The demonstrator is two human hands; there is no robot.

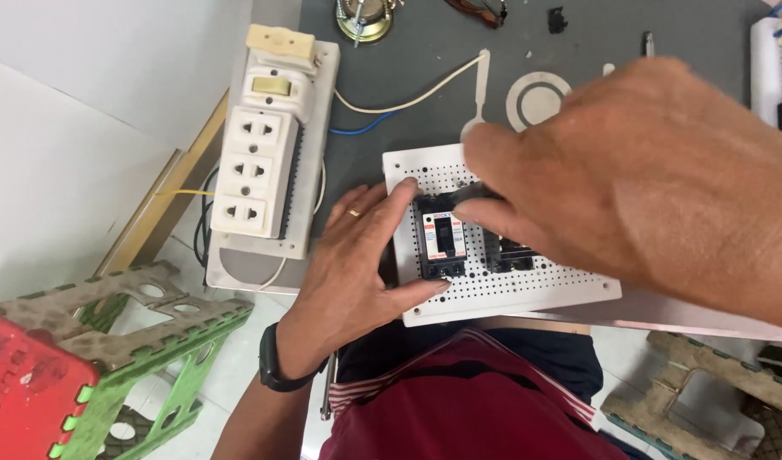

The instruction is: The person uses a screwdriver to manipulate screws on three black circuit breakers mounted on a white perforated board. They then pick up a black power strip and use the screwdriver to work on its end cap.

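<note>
A white perforated board [527, 294] lies at the near edge of a grey table [425, 51]. On the board sit a black circuit breaker [442, 243] with a white label and a second black block [510, 254] to its right. My left hand [357, 273], with a ring and a black wristband, grips the board's left edge, thumb along the bottom and forefinger at the top left. My right hand [629, 187] reaches in from the right, its fingertips pinching something dark at the top of the breaker. What the fingers pinch is hidden.
A cream power strip with three sockets and a switch [259, 162] rests on a white panel at the table's left. White and blue wires [391, 106], a white ring [537, 98] and a metal part [364, 19] lie behind. Green [152, 341] and red [25, 392] plastic stools stand lower left.
</note>
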